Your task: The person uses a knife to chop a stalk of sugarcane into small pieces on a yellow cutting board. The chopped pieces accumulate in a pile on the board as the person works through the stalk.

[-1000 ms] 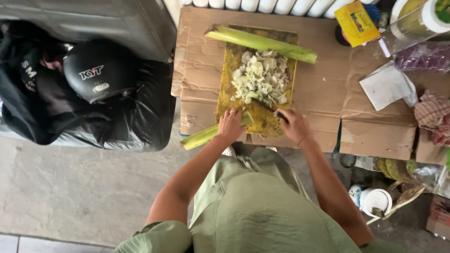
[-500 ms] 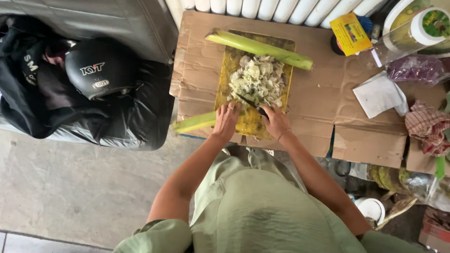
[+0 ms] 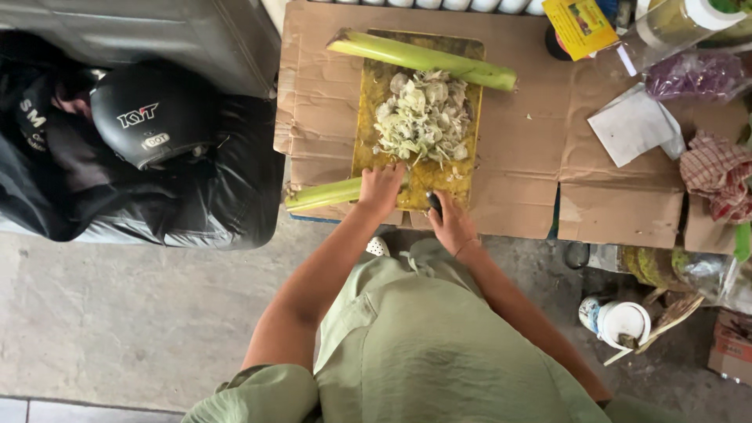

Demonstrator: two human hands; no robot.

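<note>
Head view. The left hand [image 3: 381, 188] lies palm down on the near end of a green stalk [image 3: 325, 194], its fingers pressed together over it at the near left corner of the yellow board [image 3: 368, 133]. The stalk runs out to the left of the hand, past the board's edge and onto the cardboard [image 3: 517, 157].

The right hand [image 3: 452, 227] is closed around a dark knife handle [image 3: 434, 202] at the near edge of the board, just right of the left hand. The blade is hidden between the two hands, so whether it touches the stalk cannot be told.

A heap of pale chopped pieces [image 3: 423, 117] fills the middle of the board. A second, longer stalk [image 3: 423, 59] lies slantwise across the board's far edge, well apart from both hands.

On the right of the cardboard lie a white paper [image 3: 633, 125], a checked cloth [image 3: 717, 168] and a purple bag [image 3: 693, 74]; a yellow packet [image 3: 581, 25] sits at the far edge. To the left, off the cardboard, a black helmet [image 3: 153, 113] rests on a dark seat [image 3: 227, 196]. Near right, on the floor, stands a white cup [image 3: 623, 323].
</note>
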